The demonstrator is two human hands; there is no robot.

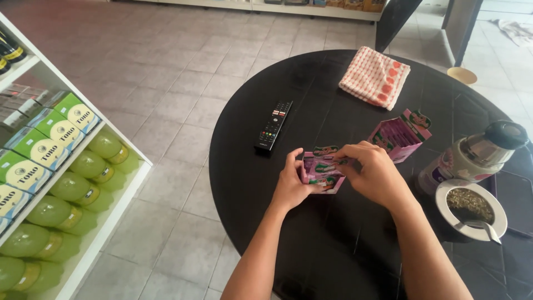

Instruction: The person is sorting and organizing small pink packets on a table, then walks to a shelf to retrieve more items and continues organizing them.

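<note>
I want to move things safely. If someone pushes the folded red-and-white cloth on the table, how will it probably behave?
The folded cloth looks soft, so it would likely bunch or unfold rather than slide stiffly. It seems light and lies flat, so rolling or tipping is unlikely. The round black table looks smooth, so it may also slip.

Both forearms extended forward, left hand and right hand close together, fingers curled inward

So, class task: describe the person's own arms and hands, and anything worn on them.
Both forearms are bare, with no sleeves in view. The left hand and right hand wear no gloves, and no rings, watch or bracelet show. The fingernails look short and unpainted.
</note>
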